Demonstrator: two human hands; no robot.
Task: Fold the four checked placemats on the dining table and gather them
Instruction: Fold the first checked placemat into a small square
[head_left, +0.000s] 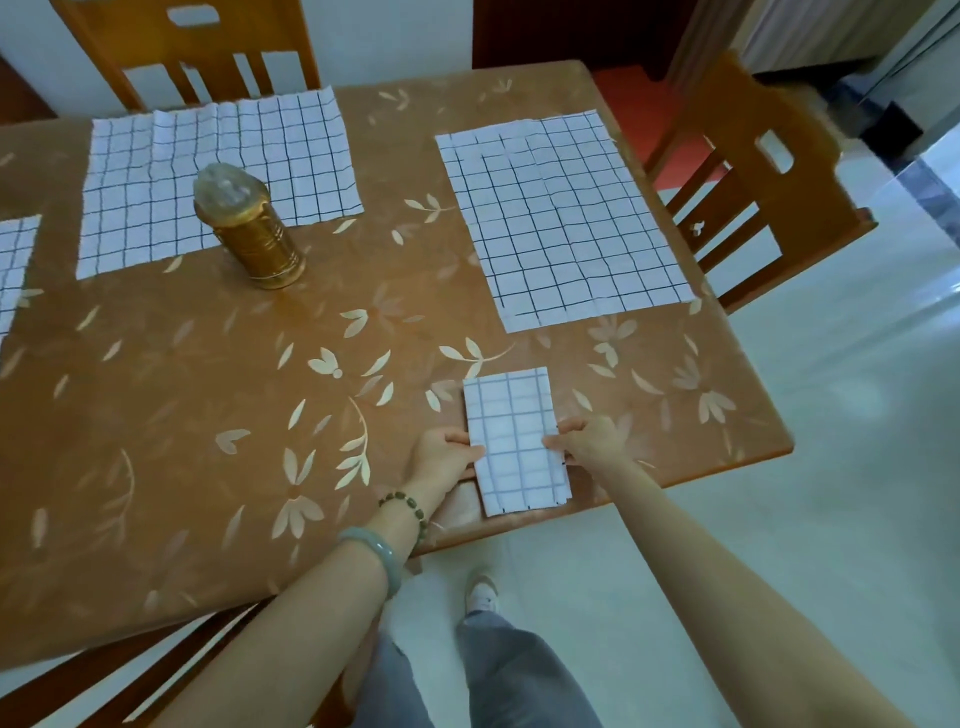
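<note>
Left hand (447, 457) and right hand (587, 441) pinch opposite edges of the folded placemat (511, 436), lower centre of the worktop (208, 389). First fold seems finished; next, reach the flat placemat (561, 218) upper right.

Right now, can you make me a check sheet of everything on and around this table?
Surface: table with a brown flowery cover.
Job's things: folded placemat at the near edge; right placemat and left placemat lying flat, not yet folded; fourth placemat cut off at the picture's left edge.
Clutter: golden bottle upright by the left placemat's near edge.
Grips: left hand and right hand each pinch one side of the folded placemat.
Cables: nothing seen.
Surroundings: wooden chairs around the table, pale floor.
</note>
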